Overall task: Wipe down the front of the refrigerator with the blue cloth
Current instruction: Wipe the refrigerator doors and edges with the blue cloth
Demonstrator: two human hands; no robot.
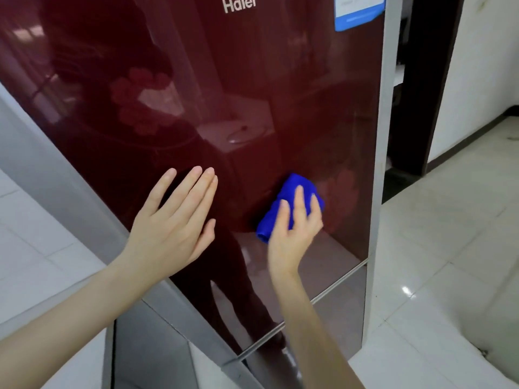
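The refrigerator (252, 80) fills the view, a tall unit with a glossy dark red front and grey side edges. A folded blue cloth (292, 189) lies against the lower right of the upper door. My right hand (295, 231) presses the cloth to the door with fingers spread over it, slightly blurred. My left hand (174, 217) rests flat on the door to the left of the cloth, fingers straight and together. A seam (337, 284) divides the upper door from the lower one just below my hands.
A blue-edged label (359, 9) is stuck at the door's top right. A dark doorway (412, 108) opens right of the refrigerator. Glossy white floor tiles (449, 248) spread to the right, and a white wall (483, 66) stands beyond.
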